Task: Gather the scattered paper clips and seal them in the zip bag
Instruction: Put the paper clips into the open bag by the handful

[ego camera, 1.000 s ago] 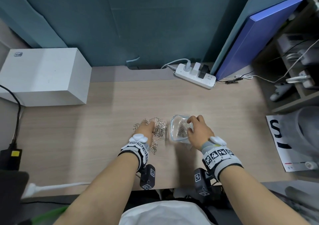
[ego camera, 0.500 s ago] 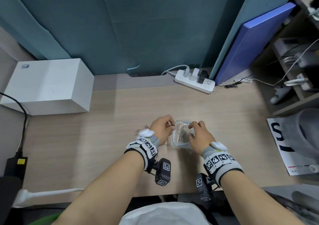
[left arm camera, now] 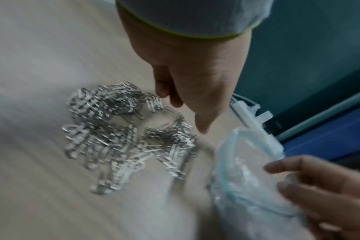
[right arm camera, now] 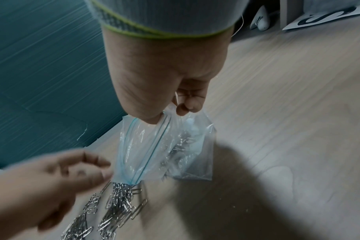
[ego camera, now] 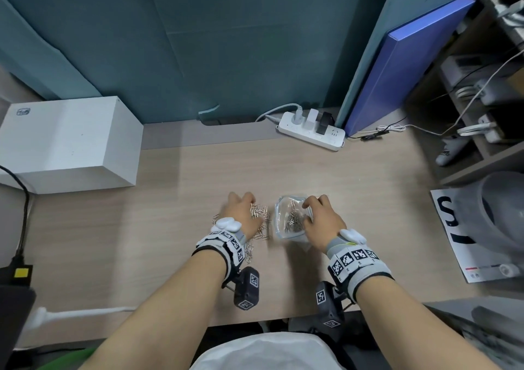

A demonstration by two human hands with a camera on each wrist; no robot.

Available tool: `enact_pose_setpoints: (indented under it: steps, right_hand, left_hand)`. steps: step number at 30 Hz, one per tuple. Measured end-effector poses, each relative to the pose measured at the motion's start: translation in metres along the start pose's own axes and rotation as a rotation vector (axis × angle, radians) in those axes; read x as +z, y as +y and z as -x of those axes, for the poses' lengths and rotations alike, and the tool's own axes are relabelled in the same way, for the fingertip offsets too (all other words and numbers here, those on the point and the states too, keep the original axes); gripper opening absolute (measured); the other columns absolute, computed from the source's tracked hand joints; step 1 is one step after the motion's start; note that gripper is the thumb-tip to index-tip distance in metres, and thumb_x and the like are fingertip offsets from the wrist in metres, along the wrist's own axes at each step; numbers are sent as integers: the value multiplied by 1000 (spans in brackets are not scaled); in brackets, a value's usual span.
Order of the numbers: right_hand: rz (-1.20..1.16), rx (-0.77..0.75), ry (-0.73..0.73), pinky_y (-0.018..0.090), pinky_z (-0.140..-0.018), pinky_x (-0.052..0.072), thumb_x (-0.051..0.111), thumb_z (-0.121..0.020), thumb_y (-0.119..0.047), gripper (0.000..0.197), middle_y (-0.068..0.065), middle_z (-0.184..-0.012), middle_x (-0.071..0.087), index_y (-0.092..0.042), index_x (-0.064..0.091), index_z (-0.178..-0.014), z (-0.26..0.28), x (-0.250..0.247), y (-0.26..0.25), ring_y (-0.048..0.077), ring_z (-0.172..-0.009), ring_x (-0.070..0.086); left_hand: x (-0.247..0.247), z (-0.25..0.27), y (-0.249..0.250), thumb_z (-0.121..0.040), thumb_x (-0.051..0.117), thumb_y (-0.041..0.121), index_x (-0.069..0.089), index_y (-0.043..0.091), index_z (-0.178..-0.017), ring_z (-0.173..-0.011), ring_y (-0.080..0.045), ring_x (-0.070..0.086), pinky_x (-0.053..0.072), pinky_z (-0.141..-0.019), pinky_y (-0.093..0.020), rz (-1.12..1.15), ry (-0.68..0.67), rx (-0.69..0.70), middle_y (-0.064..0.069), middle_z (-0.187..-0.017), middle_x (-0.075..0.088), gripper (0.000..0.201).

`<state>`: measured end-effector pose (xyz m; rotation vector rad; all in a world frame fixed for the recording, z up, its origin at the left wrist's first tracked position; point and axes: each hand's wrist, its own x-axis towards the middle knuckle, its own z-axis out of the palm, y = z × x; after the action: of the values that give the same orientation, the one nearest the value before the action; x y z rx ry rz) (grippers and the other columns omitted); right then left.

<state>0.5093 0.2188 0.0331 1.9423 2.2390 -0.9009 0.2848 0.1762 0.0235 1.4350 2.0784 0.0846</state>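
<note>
The right hand is holding the zip bag near the middle of the bench, its thumb and curled fingers pinching the bag's rim so that the mouth is standing open toward the left. In the right wrist view the grip is closing on the clear plastic just beside the blue zip line, and a clump of paper clips is lying inside the bag toward its lower end. The loose paper clips are lying in a heap on the bench just left of the bag, some of them touching or nearly touching its mouth.

The left hand is sitting over this heap with its fingers loosely bent and pointing down at the clips. In the left wrist view the left hand is hanging just above the pile, holding nothing, though blur is making fine contact hard to judge.

A white box is sitting at the far left of the bench, and a white power strip is lying at the far edge beside a leaning blue board.
</note>
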Motion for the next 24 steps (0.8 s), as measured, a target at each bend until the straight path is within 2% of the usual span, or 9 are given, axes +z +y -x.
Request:
enact_pose_setpoints:
  steps: [3,6,9,13,16,18,19,22,24]
  right_hand:
    - [9,1,6,33,-63,41,53,-97,-26,22,-2,-124,44,-30,51,-119,-1,-1,2,31,-71,57]
    - [24,11,1,33,-63,41,54,-97,-27,23,-2,-125,43,-30,51,-119,-2,-2,4,31,-72,59]
    - [29,2,0,34,-64,42,54,-97,-27,24,-2,-125,43,-31,51,-120,-4,-4,5,33,-73,61]
    - [32,11,4,34,-63,42,55,-96,-26,24,-3,-125,43,-32,50,-119,-5,-6,6,32,-73,61]
    - [26,11,8,33,-62,42,54,-96,-26,24,-4,-124,43,-33,50,-119,-5,-7,7,31,-71,61]
    - [21,11,8,34,-62,43,55,-96,-24,25,-3,-123,43,-32,51,-119,-6,-7,6,31,-72,61]
    - [19,10,4,34,-63,43,55,-95,-23,26,-3,-123,44,-31,51,-120,-6,-7,6,32,-72,61]
    - [22,6,-4,33,-63,41,55,-96,-23,26,-3,-124,43,-30,51,-121,-6,-6,6,32,-73,60]
    - [17,4,-5,33,-63,41,55,-96,-23,26,-2,-124,44,-29,51,-121,-7,-5,5,32,-73,60]
  left_hand:
    - [9,5,-10,-64,79,60,33,39,-132,-97,-34,58,57,-79,-40,-109,-77,-78,-5,-121,29,85]
    - [23,5,-8,-61,83,56,32,45,-139,-104,-33,56,58,-88,-43,-89,-109,-27,-5,-124,27,94]
    - [31,2,-1,-76,80,44,39,39,-131,-92,-33,60,60,-82,-44,-53,-85,27,-6,-121,29,68]
    - [34,-7,0,-96,63,27,41,31,-113,-75,-31,59,59,-71,-43,-66,-106,75,-8,-114,40,29]
    - [32,-9,-6,-99,56,17,45,26,-107,-68,-14,52,45,-59,-27,-93,-118,121,-4,-110,44,16]
    - [28,-9,-9,-99,53,13,49,24,-103,-65,-3,44,35,-54,-23,-70,-119,135,-1,-106,44,12]
    - [27,-10,-10,-99,54,14,50,23,-101,-66,-4,45,34,-56,-24,-55,-115,135,-3,-107,47,10]
    - [23,-15,-11,-98,59,21,58,20,-101,-83,-22,55,39,-66,-29,-7,-128,88,-7,-108,55,2]
    - [19,-16,-10,-96,63,26,61,22,-96,-88,-24,55,38,-68,-29,41,-113,61,-4,-102,56,5]
